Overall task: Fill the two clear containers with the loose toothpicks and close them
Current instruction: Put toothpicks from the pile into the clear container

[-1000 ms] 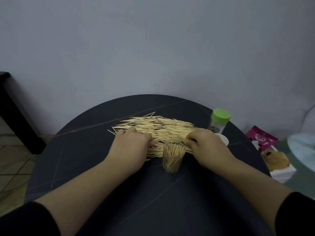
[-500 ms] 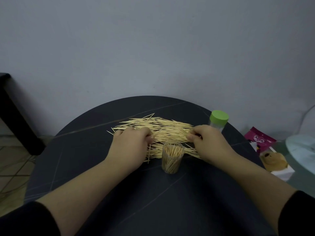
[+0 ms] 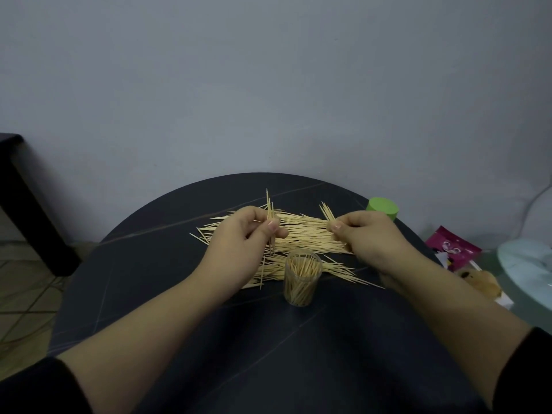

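A heap of loose toothpicks (image 3: 301,236) is spread over the middle of the round dark table (image 3: 179,309). In front of the heap stands an open clear container (image 3: 302,277), well filled with upright toothpicks. My left hand (image 3: 239,246) pinches a small upright bundle of toothpicks (image 3: 270,219) above the heap's left part. My right hand (image 3: 367,237) pinches another small bundle (image 3: 328,213) above the heap's right part. Behind my right hand a second container with a green lid (image 3: 383,207) stands; its clear body is hidden.
A dark piece of furniture (image 3: 27,210) stands at the left on the tiled floor. Right of the table lie a pink packet (image 3: 451,249), a box with a printed picture (image 3: 484,283) and a pale round surface (image 3: 528,270). A plain wall rises behind.
Both hands have lifted off the heap, each raising a small bundle of toothpicks held upright. The view has shifted slightly downward.
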